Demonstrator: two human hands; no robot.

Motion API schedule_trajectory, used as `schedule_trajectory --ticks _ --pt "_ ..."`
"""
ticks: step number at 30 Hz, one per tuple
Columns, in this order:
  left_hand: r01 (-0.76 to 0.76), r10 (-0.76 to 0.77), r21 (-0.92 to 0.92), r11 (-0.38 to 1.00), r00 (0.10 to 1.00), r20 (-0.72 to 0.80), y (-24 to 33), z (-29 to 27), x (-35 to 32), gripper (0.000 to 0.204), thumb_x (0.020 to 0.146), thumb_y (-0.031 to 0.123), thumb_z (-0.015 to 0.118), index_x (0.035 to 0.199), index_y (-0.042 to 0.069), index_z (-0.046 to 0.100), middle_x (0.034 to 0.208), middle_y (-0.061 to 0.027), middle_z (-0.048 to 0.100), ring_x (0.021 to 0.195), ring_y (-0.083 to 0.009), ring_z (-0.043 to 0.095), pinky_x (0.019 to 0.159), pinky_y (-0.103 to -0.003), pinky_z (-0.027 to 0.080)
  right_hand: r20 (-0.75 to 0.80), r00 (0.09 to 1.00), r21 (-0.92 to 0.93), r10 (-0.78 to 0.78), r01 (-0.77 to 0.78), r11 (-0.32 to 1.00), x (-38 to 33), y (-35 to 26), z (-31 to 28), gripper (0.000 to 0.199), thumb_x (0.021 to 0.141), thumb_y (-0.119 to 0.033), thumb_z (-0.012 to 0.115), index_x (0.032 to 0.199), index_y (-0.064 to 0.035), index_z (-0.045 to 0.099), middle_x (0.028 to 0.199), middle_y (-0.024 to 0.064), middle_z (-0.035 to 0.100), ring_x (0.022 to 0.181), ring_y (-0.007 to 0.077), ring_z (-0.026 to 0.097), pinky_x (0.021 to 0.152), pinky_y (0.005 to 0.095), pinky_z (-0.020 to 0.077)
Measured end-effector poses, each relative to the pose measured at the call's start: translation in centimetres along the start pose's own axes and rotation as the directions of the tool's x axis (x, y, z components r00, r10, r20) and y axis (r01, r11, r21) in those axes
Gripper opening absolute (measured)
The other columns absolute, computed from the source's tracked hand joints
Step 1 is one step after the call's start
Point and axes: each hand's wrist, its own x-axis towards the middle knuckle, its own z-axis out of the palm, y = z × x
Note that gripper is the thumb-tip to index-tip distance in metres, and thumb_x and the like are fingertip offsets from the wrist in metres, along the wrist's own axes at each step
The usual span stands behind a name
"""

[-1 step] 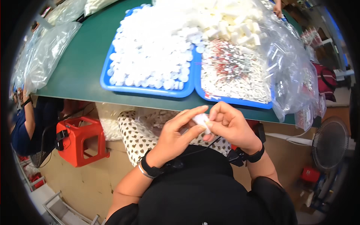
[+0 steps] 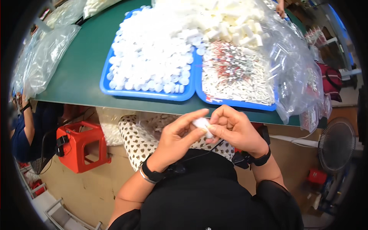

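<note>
In front of the table edge, my left hand (image 2: 179,136) is closed on a small white plastic piece (image 2: 201,123), held between thumb and fingers. It looks like a short cylinder, partly covered by the fingertips. My right hand (image 2: 235,128) meets it from the other side, thumb and forefinger pinched together at its right end. Whatever sits between those right fingertips is hidden. Beyond the hands stands a blue tray (image 2: 143,94) heaped with round white caps (image 2: 153,65). A second blue tray (image 2: 245,104) beside it holds many small white sticks (image 2: 230,88), some with red and dark thin ends.
White cylindrical pieces (image 2: 245,28) pile up behind the right tray. Clear plastic bags lie at the table's right (image 2: 293,73) and far left (image 2: 48,57). A red stool (image 2: 82,147) stands on the left near another person's arm (image 2: 28,119); a fan (image 2: 337,143) is at right.
The view has shifted slightly, so the trays appear a little further left. Both hands keep nearly the same hold, and the white piece has turned slightly between the fingertips.
</note>
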Motion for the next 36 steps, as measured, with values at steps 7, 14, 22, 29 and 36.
schedule_trajectory --ticks 7,14,22,29,36 --pt "0.165 -0.153 -0.512 0.843 0.986 0.067 0.0 -0.4 0.8 0.030 0.096 0.020 0.064 0.120 0.007 0.052 0.104 -0.0126 0.065 0.073 -0.0092 0.056 0.067 -0.021 0.047 -0.573 0.490 -0.785 -0.656 -0.559 0.268 0.4 -3.5 -11.9 0.034 0.092 -0.028 0.066 0.108 -0.0004 0.054 0.079 0.0194 0.069 0.071 0.0390 0.067 0.064 0.0459 0.0511" --pt "0.211 -0.144 -0.511 0.833 0.975 0.169 0.7 0.0 0.8 0.018 0.102 0.018 0.050 0.117 0.007 0.049 0.105 -0.0129 0.064 0.074 -0.0113 0.058 0.068 -0.023 0.048 -0.611 0.470 -0.733 -0.637 -0.639 0.232 2.3 -2.0 -14.1 0.037 0.087 -0.023 0.068 0.112 -0.0010 0.052 0.078 0.0170 0.069 0.077 0.0405 0.067 0.070 0.0487 0.0506" --pt "0.101 -0.071 -0.579 0.809 0.995 0.074 0.7 -1.0 1.2 0.021 0.103 0.020 0.051 0.106 0.001 0.056 0.110 -0.0122 0.059 0.078 -0.0117 0.055 0.075 -0.025 0.048 -0.354 0.587 -0.934 -0.728 -0.186 0.304 0.4 -2.4 -9.5 0.033 0.084 -0.011 0.068 0.114 0.0000 0.057 0.090 0.0140 0.065 0.083 0.0324 0.065 0.075 0.0417 0.0503" --pt "0.043 -0.042 -0.615 0.787 0.999 0.015 -0.1 -0.8 1.2 0.017 0.102 0.020 0.054 0.108 0.004 0.048 0.106 -0.0074 0.058 0.081 -0.0095 0.055 0.077 -0.025 0.048 0.138 0.821 -0.828 -0.554 0.402 0.390 0.1 -0.5 -0.5 0.030 0.080 -0.001 0.070 0.108 0.0014 0.058 0.088 0.0142 0.064 0.075 0.0291 0.065 0.066 0.0366 0.0517" --pt "-0.046 -0.018 -0.500 0.865 0.992 -0.124 -0.4 0.0 0.7 0.015 0.103 0.017 0.052 0.109 0.005 0.047 0.108 -0.0067 0.055 0.083 -0.0085 0.055 0.079 -0.025 0.048 0.158 0.790 -0.813 -0.592 0.444 0.377 1.3 0.8 1.3 0.027 0.083 -0.001 0.069 0.107 0.0031 0.058 0.088 0.0156 0.063 0.073 0.0311 0.063 0.063 0.0376 0.0502"
